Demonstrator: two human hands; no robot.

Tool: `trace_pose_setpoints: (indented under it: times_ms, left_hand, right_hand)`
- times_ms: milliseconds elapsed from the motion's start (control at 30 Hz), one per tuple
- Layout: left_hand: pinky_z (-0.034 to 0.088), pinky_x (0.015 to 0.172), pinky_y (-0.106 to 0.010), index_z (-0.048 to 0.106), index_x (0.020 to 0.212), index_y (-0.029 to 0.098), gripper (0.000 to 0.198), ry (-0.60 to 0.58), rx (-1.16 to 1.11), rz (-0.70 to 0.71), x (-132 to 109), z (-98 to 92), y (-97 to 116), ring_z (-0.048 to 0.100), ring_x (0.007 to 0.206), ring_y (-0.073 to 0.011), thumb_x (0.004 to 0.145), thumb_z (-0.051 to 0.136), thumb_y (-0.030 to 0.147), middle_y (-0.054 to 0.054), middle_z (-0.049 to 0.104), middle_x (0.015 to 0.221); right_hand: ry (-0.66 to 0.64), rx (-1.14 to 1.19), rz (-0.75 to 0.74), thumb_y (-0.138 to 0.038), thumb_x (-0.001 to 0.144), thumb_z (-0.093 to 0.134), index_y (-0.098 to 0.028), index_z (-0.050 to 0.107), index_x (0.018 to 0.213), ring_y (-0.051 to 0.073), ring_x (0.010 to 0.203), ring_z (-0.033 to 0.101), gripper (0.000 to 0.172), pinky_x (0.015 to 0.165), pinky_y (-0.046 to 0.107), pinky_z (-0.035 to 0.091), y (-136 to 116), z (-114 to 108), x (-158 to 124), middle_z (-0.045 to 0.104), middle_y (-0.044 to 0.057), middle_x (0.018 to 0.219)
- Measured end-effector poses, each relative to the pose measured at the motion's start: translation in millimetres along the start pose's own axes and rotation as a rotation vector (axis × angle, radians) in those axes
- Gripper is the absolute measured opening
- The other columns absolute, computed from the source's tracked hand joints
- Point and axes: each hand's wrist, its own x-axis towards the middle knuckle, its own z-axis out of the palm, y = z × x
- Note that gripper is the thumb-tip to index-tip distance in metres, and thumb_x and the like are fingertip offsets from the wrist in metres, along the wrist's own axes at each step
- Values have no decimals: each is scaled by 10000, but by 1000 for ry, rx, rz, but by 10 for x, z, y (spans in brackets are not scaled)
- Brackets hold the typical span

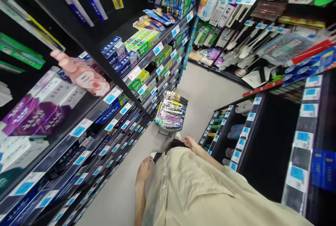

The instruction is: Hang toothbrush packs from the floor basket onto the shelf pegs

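I stand in a shop aisle in a pale beige top. My left hand [144, 170] hangs at my side above the floor with its fingers loosely stretched, and it holds nothing. My right hand [190, 143] hangs lower right of a wire basket [165, 132] that is full of packaged toothbrushes [171, 113]. This hand is also empty, with relaxed fingers, and it does not touch the basket. My shoes show just below the basket.
Black shelves [86, 128] of boxed toothpaste with blue price tags line the left. A blurred pink packet [84, 75] juts out from them. A low black shelf unit [262, 131] stands at the right. Hanging brushes and utensils [244, 43] fill the far wall. Grey floor [204, 89] runs between.
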Motion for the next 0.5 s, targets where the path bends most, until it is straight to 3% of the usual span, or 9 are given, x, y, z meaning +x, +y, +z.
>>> trace_pose_setpoints:
  times_ms: [267, 500]
  left_hand:
    - [505, 1032, -405, 645, 1307, 126, 437, -3, -52, 102, 623, 293, 472, 669, 1153, -276, 1010, 364, 283, -177, 706, 1230]
    - [414, 1192, -467, 660, 1258, 204, 376, 62, -236, 139, 1019, 614, 1180, 567, 1321, -260, 982, 426, 305, -123, 621, 1361]
  right_hand:
    - [96, -46, -90, -328, 1019, 640, -137, 648, 1127, 127, 775, 665, 220, 678, 271, 588, -585, -631, 768, 683, 31, 988]
    - [157, -340, -256, -340, 1002, 661, -143, 646, 1158, 150, 835, 674, 251, 744, 318, 600, -1073, -804, 1540, 684, 46, 1044]
